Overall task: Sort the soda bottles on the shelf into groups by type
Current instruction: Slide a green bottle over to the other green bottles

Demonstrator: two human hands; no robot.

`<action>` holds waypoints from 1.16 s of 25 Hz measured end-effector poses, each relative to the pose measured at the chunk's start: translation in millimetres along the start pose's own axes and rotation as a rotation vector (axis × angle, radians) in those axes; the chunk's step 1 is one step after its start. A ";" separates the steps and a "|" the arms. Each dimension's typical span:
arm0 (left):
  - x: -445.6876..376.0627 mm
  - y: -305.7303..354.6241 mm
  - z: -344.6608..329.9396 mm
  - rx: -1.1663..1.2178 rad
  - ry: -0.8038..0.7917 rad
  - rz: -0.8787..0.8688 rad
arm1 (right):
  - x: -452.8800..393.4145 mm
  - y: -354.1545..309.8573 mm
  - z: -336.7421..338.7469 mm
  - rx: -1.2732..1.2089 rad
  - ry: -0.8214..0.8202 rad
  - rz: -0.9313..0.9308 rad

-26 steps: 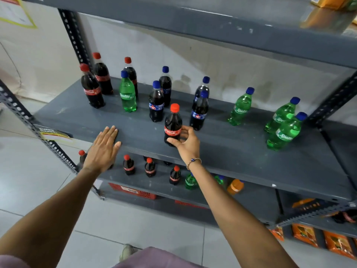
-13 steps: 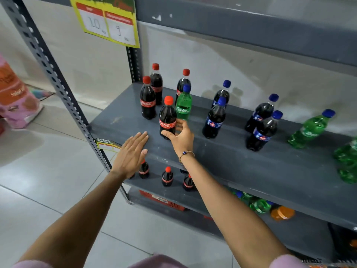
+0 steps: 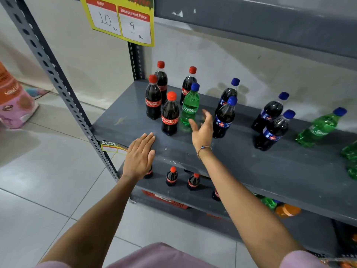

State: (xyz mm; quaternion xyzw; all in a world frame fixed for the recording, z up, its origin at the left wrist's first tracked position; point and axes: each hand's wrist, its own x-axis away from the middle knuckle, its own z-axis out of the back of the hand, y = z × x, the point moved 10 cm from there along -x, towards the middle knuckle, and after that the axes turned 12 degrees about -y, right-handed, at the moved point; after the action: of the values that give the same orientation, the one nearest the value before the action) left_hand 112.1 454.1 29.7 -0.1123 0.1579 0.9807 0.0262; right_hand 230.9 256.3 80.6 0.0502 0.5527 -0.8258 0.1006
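Observation:
On the grey shelf (image 3: pixel 241 159) a red-capped Coca-Cola bottle (image 3: pixel 170 114) stands at the front of the left cluster, with other Coca-Cola bottles (image 3: pixel 153 97) behind it. A green Sprite bottle (image 3: pixel 190 105) stands just to its right. Several blue-capped dark cola bottles (image 3: pixel 224 118) stand toward the middle and right. More Sprite bottles (image 3: pixel 318 128) are at the far right. My right hand (image 3: pixel 202 130) is open, close to the Sprite bottle and holding nothing. My left hand (image 3: pixel 140 155) lies flat and open on the shelf's front edge.
A perforated grey upright (image 3: pixel 58 78) frames the shelf's left side. A yellow price sign (image 3: pixel 119 20) hangs from the shelf above. The lower shelf holds small Coca-Cola bottles (image 3: pixel 172 176) and green and orange bottles (image 3: pixel 286 209). A pink and orange bag (image 3: pixel 13 101) sits on the tiled floor.
My right hand carried the Coca-Cola bottle left to the red-capped group, set it down and let go. It now hovers open beside the Sprite bottle. The view shifted left.

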 end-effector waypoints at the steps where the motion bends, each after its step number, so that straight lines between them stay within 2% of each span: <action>1: 0.3 0.3 0.5 -0.002 0.001 -0.001 | -9.9 3.4 -6.0 0.028 -0.083 -0.043; 3: 1.7 0.6 -0.2 -0.007 -0.006 0.002 | -24.0 3.7 -16.8 0.065 -0.194 -0.083; 4: 1.9 0.6 -0.4 -0.011 -0.009 0.006 | -28.3 3.5 -18.2 0.053 -0.198 -0.094; 9: 4.7 4.7 0.0 -0.031 -0.004 0.062 | -18.6 6.3 0.4 -0.066 -0.083 -0.070; 15: 7.4 21.2 1.4 -0.014 -0.004 0.163 | -9.6 1.5 -5.6 0.019 -0.249 -0.070; 24: 12.0 17.0 -0.6 -0.012 -0.049 0.125 | -17.7 -0.2 -16.7 -0.019 -0.062 -0.102; 29: 12.9 16.1 -2.8 -0.024 -0.043 0.113 | -3.2 3.4 -7.5 -0.029 -0.063 -0.059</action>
State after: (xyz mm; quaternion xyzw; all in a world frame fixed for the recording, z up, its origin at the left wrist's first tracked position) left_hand 98.7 438.2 29.1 -0.0826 0.1519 0.9846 -0.0273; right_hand 234.6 262.4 75.3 0.0062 0.5623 -0.8215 0.0944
